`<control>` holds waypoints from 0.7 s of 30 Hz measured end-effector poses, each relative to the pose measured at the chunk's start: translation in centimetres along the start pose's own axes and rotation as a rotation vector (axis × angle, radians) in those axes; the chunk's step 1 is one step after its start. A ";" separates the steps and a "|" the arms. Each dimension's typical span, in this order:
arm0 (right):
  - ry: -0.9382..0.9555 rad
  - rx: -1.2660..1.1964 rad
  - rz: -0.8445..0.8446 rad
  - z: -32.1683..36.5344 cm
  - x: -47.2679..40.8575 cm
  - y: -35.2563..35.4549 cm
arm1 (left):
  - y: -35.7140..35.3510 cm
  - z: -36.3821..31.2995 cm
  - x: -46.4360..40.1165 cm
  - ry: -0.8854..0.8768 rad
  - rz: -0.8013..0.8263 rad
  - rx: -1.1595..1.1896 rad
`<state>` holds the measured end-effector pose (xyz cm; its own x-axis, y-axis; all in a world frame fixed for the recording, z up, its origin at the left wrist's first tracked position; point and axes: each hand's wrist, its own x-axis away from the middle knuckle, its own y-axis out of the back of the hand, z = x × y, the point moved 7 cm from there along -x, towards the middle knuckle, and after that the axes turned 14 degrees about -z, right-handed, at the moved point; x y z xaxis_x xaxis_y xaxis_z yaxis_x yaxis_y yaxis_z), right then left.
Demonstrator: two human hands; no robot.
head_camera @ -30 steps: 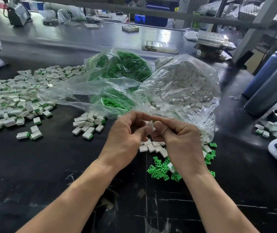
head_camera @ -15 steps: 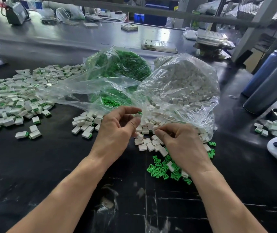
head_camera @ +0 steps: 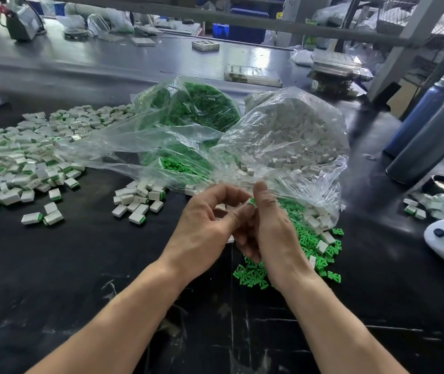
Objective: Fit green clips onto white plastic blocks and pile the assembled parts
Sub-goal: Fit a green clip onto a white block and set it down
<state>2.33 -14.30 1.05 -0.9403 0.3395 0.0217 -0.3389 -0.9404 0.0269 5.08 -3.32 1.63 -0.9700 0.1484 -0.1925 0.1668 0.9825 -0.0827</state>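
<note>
A black table [head_camera: 53,279] carries everything here. Far left of the fingers spreads the big pile of assembled parts [head_camera: 18,163], white with green edges, and a smaller heap [head_camera: 139,201] lies just left of them. Beyond the fingertips stand two clear bags: the bag of white blocks [head_camera: 296,136] directly behind, its open mouth draping down to the hands, and the bag of green clips [head_camera: 193,109] behind and to the left. Loose green clips [head_camera: 304,238] and a few white blocks are scattered under and to the right of the right hand.

The left hand [head_camera: 204,225] and right hand [head_camera: 272,233] meet above the table, fingers curled and pressed close together. The left fingers pinch a white block [head_camera: 220,207]; a bit of green shows by the right thumb tip, probably a clip, though the right hand's grip is mostly hidden.
</note>
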 end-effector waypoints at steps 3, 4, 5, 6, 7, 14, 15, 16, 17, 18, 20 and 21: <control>-0.045 -0.119 -0.033 -0.4 0.1 -0.3 | -0.4 0.0 0.2 0.029 -0.002 0.074; -0.052 -0.132 -0.045 -0.6 0.2 -0.4 | -0.5 0.1 0.3 0.032 0.004 0.093; -0.054 -0.143 -0.058 -0.8 0.2 -0.4 | -0.7 0.1 0.3 0.033 0.010 0.104; -0.052 -0.155 -0.076 -0.9 0.1 -0.5 | -0.8 0.1 0.3 0.030 0.011 0.107; -0.047 -0.167 -0.099 -1.0 0.1 -0.5 | -0.9 0.2 0.4 0.027 0.009 0.105; 0.049 -0.100 -0.227 -1.2 -0.5 0.1 | -1.3 0.4 0.2 0.009 -0.039 0.082; 0.049 -0.072 -0.258 -1.2 -0.6 0.3 | -1.2 0.5 0.2 0.012 -0.050 0.086; 0.044 -0.048 -0.285 -1.3 -0.6 0.4 | -1.2 0.5 0.2 0.016 -0.065 0.088; 0.038 -0.031 -0.304 -1.3 -0.7 0.5 | -1.1 0.6 0.2 0.021 -0.081 0.087; 0.036 -0.013 -0.319 -1.3 -0.7 0.5 | -1.0 0.7 0.2 0.027 -0.095 0.081; 0.047 0.039 -0.341 -1.1 -0.8 0.6 | -0.9 0.7 0.1 0.030 -0.117 0.053; 0.055 0.062 -0.345 -1.0 -0.8 0.6 | -0.9 0.7 0.1 0.030 -0.127 0.045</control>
<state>2.87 -15.20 0.09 -0.7716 0.6339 -0.0533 -0.6360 -0.7670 0.0844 4.94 -4.26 1.02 -0.9886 0.0269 -0.1479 0.0491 0.9877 -0.1486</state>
